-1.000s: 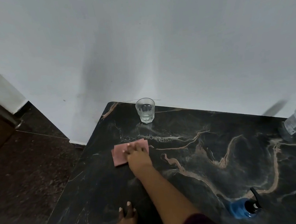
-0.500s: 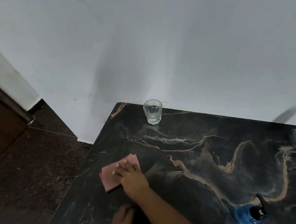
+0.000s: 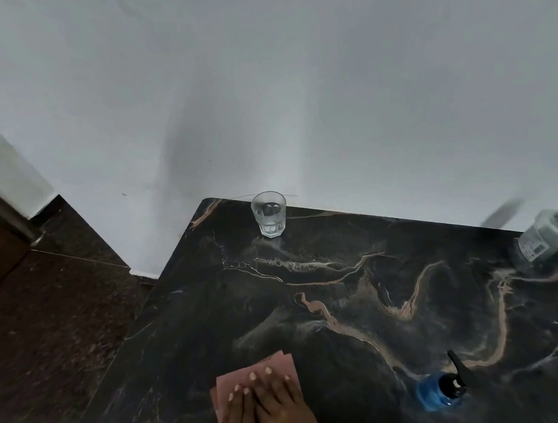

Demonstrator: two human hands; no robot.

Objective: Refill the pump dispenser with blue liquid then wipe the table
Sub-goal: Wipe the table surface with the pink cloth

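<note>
Both hands lie flat, side by side, on a pink cloth [image 3: 253, 374] near the front edge of the table [image 3: 348, 290]. Seen from the head camera, the left hand [image 3: 237, 419] has its fingers straight and pressed onto the left part of the cloth, holding nothing in a grip. The right hand [image 3: 281, 414] lies just beside it, touching it along the inner edge, with its fingers likewise straight and pressing down on the cloth's right part. The cloth is spread flat on the dark marble-patterned tabletop, its far corners showing past the fingertips.

To the right of the hands, well apart from them, stands the pump dispenser [image 3: 439, 389]. Its body shows blue, and its black pump head is on top with the spout pointing away from the person. It stands close to the near edge of the table.

At the far left corner of the table, next to the white wall [image 3: 292, 89], stands a clear glass [image 3: 269, 214] with a little clear liquid in it. At the far right edge stands a clear plastic bottle [image 3: 549, 238] with a label; it appears tilted by the wide lens. Dark speckled floor [image 3: 41, 322] lies to the left of the table.
</note>
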